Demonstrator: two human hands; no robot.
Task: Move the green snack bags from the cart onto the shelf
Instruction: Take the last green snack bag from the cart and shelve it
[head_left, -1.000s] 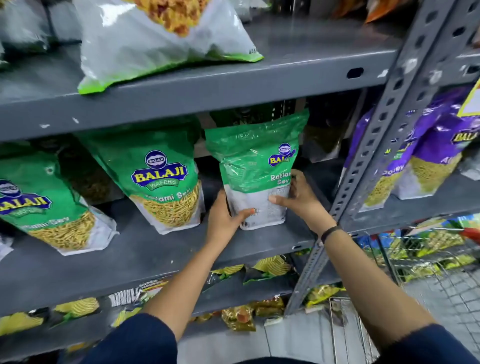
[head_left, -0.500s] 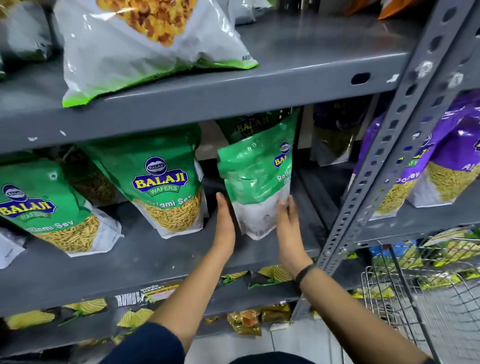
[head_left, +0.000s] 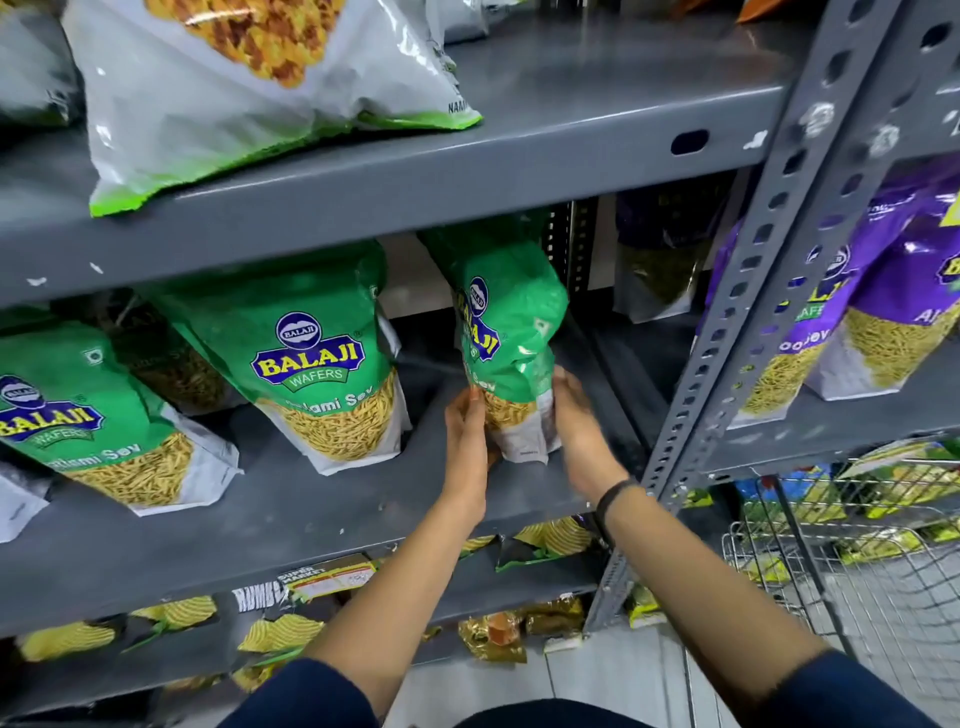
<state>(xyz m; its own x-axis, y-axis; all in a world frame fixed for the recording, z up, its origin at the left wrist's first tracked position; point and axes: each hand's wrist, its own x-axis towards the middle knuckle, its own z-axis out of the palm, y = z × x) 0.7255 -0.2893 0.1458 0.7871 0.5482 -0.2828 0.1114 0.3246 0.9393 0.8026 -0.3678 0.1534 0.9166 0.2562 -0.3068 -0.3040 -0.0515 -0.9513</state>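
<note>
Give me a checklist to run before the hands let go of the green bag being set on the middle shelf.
1. Both hands on the bag: left hand and right hand grip the lower part of the green bag: ok.
2. Bag base resting on the middle shelf: cannot tell, the hands cover it.
3. Bag facing front: not ok, its logo side is turned leftward.
4. Gap to the neighbouring green bag: ok, they are apart.
5. Bag upright: not ok, its top leans back.
6. More stock in the cart: cannot tell.
</note>
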